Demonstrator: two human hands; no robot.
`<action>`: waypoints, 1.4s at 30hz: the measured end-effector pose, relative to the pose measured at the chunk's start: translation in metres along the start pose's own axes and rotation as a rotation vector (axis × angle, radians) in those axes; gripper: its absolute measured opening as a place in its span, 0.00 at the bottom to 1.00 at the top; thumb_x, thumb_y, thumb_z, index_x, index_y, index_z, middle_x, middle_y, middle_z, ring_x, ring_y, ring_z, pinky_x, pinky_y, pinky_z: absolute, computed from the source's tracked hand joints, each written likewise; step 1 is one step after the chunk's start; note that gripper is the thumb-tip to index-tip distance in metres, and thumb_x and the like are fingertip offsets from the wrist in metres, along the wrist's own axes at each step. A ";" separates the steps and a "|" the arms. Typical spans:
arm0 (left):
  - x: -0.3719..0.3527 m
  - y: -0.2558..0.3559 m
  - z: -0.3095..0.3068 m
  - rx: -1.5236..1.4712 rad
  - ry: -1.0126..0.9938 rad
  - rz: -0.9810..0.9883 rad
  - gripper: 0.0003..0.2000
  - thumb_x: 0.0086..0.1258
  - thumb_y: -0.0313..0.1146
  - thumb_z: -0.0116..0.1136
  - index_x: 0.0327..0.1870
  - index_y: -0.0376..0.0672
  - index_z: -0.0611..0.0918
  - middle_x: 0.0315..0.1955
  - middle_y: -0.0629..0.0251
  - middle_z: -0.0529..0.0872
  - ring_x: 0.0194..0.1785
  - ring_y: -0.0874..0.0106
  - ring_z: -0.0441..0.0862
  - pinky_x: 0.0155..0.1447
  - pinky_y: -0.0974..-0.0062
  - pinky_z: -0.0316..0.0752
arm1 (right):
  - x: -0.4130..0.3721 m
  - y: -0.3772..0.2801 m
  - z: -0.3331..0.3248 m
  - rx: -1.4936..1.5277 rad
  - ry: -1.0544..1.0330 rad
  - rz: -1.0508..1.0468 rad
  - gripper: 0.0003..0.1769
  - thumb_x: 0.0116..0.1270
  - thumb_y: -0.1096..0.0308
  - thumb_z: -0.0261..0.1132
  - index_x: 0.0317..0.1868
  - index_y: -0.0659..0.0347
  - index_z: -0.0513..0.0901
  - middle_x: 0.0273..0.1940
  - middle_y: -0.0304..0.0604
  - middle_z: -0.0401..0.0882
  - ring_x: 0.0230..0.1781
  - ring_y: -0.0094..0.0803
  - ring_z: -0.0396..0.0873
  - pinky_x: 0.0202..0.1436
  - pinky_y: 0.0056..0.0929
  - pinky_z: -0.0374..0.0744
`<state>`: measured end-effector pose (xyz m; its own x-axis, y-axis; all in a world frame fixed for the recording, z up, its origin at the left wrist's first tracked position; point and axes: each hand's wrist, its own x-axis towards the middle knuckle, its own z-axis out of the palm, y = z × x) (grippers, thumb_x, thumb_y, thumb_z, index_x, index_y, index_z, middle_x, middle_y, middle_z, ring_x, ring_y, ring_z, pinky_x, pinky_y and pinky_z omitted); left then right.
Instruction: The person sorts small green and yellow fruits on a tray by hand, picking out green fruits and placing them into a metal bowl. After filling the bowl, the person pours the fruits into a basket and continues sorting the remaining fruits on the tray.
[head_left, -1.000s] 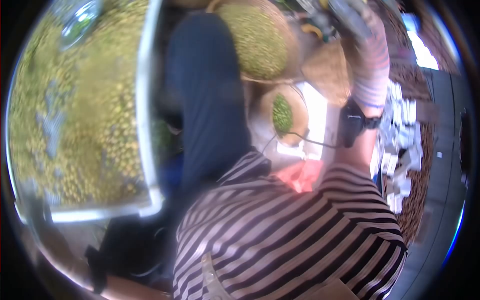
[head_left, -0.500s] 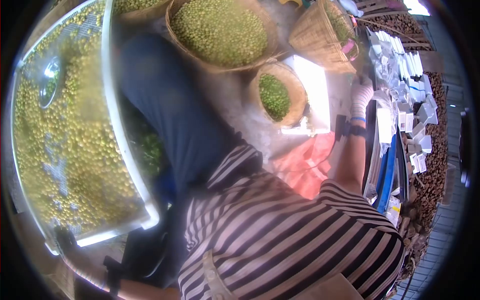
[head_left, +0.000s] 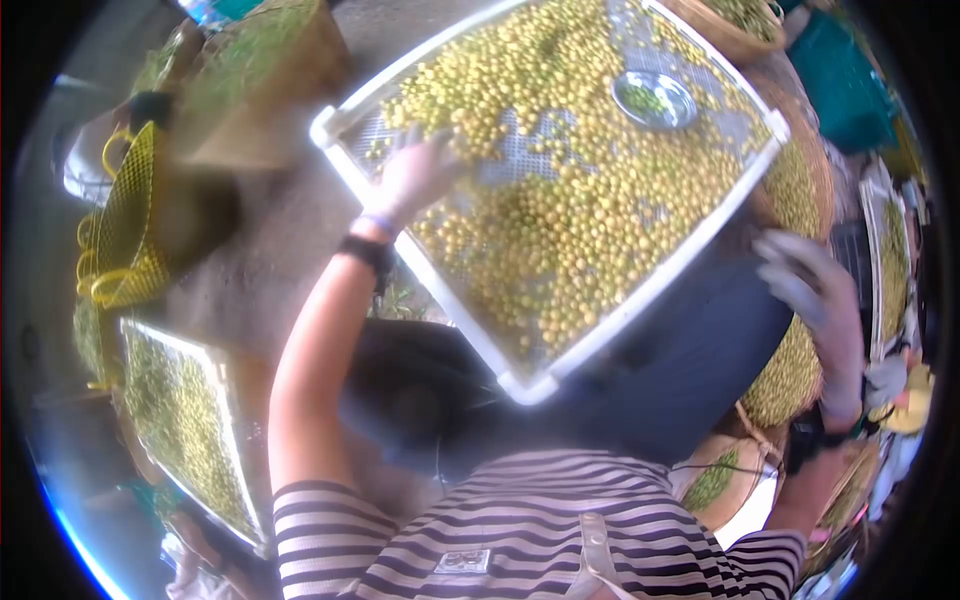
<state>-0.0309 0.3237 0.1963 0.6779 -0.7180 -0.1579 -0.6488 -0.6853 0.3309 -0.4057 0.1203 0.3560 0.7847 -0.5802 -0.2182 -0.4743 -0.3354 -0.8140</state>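
Observation:
A white-framed mesh tray (head_left: pixel 455 303) spreads out in front of me, covered with small round yellow-green fruits (head_left: pixel 590 230). Bare mesh shows through in patches. My left hand (head_left: pixel 420 180), in a pale glove, lies over the fruits near the tray's left side, its blurred fingers apart. To the right of the tray, my right hand (head_left: pixel 820 305), also gloved, has its fingers stretched and holds nothing visible. It hovers by a large basket of the same fruits (head_left: pixel 785 385). A small metal bowl (head_left: pixel 683 112) with green pieces inside sits on the far part of the tray.
At left stand a yellow mesh basket (head_left: pixel 140 240) and another white-framed tray (head_left: pixel 235 440) with green and yellow fruits. A woven basket (head_left: pixel 300 110) is at the far left, a teal container (head_left: pixel 845 85) at the far right. A smaller basket (head_left: pixel 735 500) stands low on the right.
My view has swung left, bringing the tray to the centre. My left hand has moved from the tray's near corner onto the fruits. My right hand has left the clutter at right.

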 end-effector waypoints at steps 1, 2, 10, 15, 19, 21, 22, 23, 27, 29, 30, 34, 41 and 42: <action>0.011 -0.001 0.007 0.148 0.071 0.000 0.33 0.58 0.53 0.61 0.65 0.55 0.67 0.68 0.47 0.54 0.72 0.48 0.49 0.71 0.56 0.51 | 0.035 -0.017 0.021 -0.184 -0.141 -0.127 0.19 0.62 0.73 0.60 0.54 0.68 0.74 0.49 0.47 0.79 0.50 0.29 0.77 0.55 0.26 0.72; 0.017 0.001 0.007 0.162 0.060 -0.024 0.35 0.57 0.56 0.60 0.66 0.55 0.65 0.69 0.48 0.52 0.72 0.48 0.46 0.71 0.52 0.49 | 0.074 -0.017 0.049 -0.193 -0.221 -0.345 0.19 0.62 0.72 0.60 0.54 0.68 0.74 0.51 0.49 0.78 0.53 0.33 0.75 0.57 0.28 0.71; 0.002 0.020 0.019 0.245 -0.282 0.028 0.44 0.57 0.65 0.53 0.71 0.52 0.53 0.71 0.48 0.44 0.72 0.41 0.37 0.68 0.39 0.45 | 0.269 -0.007 0.267 -0.871 -0.214 -0.679 0.33 0.62 0.61 0.57 0.67 0.54 0.59 0.70 0.54 0.50 0.69 0.52 0.53 0.69 0.47 0.59; -0.051 0.016 0.016 -0.046 -0.549 0.079 0.35 0.61 0.59 0.53 0.67 0.49 0.64 0.69 0.47 0.52 0.70 0.39 0.46 0.70 0.51 0.51 | 0.258 -0.001 0.261 -1.243 -0.528 -0.629 0.28 0.62 0.68 0.57 0.64 0.46 0.67 0.69 0.53 0.53 0.66 0.51 0.61 0.64 0.44 0.69; -0.070 0.023 -0.004 -0.084 -0.510 0.055 0.26 0.63 0.52 0.54 0.56 0.44 0.74 0.53 0.46 0.73 0.57 0.48 0.70 0.60 0.57 0.67 | 0.277 -0.063 0.254 -1.132 -0.479 -0.359 0.13 0.62 0.71 0.55 0.45 0.54 0.81 0.48 0.48 0.79 0.47 0.43 0.78 0.54 0.38 0.76; -0.061 0.020 -0.012 -0.166 -0.562 -0.006 0.22 0.64 0.49 0.54 0.51 0.43 0.78 0.45 0.47 0.80 0.51 0.52 0.77 0.54 0.60 0.72 | 0.303 -0.072 0.267 -1.009 -0.345 -0.515 0.13 0.63 0.68 0.56 0.47 0.54 0.80 0.46 0.47 0.79 0.45 0.43 0.78 0.54 0.39 0.76; -0.058 0.017 -0.015 -0.228 -0.472 -0.047 0.19 0.65 0.46 0.53 0.47 0.41 0.80 0.39 0.48 0.82 0.44 0.53 0.79 0.49 0.61 0.74 | 0.315 -0.076 0.275 -0.933 -0.329 -0.553 0.13 0.63 0.67 0.57 0.48 0.55 0.80 0.46 0.47 0.79 0.45 0.43 0.78 0.54 0.39 0.76; -0.057 0.012 -0.015 -0.287 -0.385 -0.091 0.16 0.65 0.43 0.53 0.42 0.39 0.81 0.33 0.50 0.84 0.38 0.55 0.81 0.44 0.63 0.75 | 0.325 -0.080 0.285 -0.852 -0.316 -0.588 0.13 0.64 0.65 0.58 0.48 0.56 0.79 0.45 0.47 0.79 0.45 0.43 0.78 0.54 0.39 0.76; -0.049 -0.021 -0.007 -0.679 -0.163 -0.334 0.15 0.66 0.40 0.54 0.44 0.37 0.81 0.30 0.62 0.85 0.32 0.69 0.81 0.39 0.71 0.76 | 0.366 -0.072 0.325 -1.138 -0.311 -0.646 0.15 0.62 0.62 0.60 0.49 0.56 0.79 0.46 0.49 0.79 0.46 0.43 0.78 0.54 0.39 0.76; -0.042 -0.038 -0.006 -0.962 -0.105 -0.381 0.16 0.67 0.42 0.53 0.45 0.38 0.80 0.32 0.63 0.84 0.32 0.71 0.81 0.38 0.74 0.76 | 0.366 -0.068 0.321 -0.971 -0.268 -0.689 0.11 0.57 0.65 0.61 0.40 0.58 0.82 0.40 0.51 0.81 0.42 0.46 0.80 0.46 0.42 0.78; -0.037 -0.045 -0.006 -1.236 -0.030 -0.424 0.17 0.67 0.43 0.52 0.47 0.39 0.80 0.34 0.64 0.83 0.33 0.73 0.80 0.37 0.77 0.76 | 0.364 -0.065 0.317 -0.869 -0.238 -0.680 0.12 0.56 0.62 0.63 0.39 0.57 0.82 0.39 0.51 0.81 0.41 0.47 0.80 0.44 0.41 0.78; -0.026 -0.050 0.002 -1.927 0.079 -0.617 0.17 0.70 0.45 0.50 0.46 0.40 0.78 0.37 0.63 0.82 0.34 0.72 0.81 0.36 0.77 0.78 | 0.341 -0.064 0.307 -0.426 -0.579 -0.547 0.15 0.55 0.58 0.67 0.40 0.57 0.83 0.33 0.45 0.83 0.34 0.32 0.81 0.42 0.30 0.78; -0.028 -0.051 0.029 -2.183 -0.134 -0.635 0.15 0.71 0.44 0.49 0.40 0.39 0.78 0.31 0.65 0.82 0.32 0.72 0.81 0.35 0.79 0.78 | 0.325 -0.063 0.293 -0.650 -0.406 -0.728 0.13 0.59 0.57 0.63 0.39 0.55 0.84 0.36 0.47 0.83 0.37 0.43 0.81 0.43 0.37 0.78; -0.030 -0.050 0.027 -2.135 -0.169 -0.640 0.14 0.71 0.42 0.49 0.39 0.40 0.78 0.28 0.67 0.82 0.30 0.73 0.80 0.34 0.80 0.77 | 0.319 -0.065 0.293 -0.868 -0.391 -0.679 0.13 0.60 0.57 0.62 0.39 0.55 0.83 0.36 0.47 0.82 0.38 0.42 0.80 0.44 0.38 0.78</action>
<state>-0.0282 0.3761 0.1599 0.4784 -0.6030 -0.6384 0.8742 0.2578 0.4116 -0.0076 0.1741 0.1812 0.9795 0.1306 -0.1533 0.0952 -0.9711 -0.2189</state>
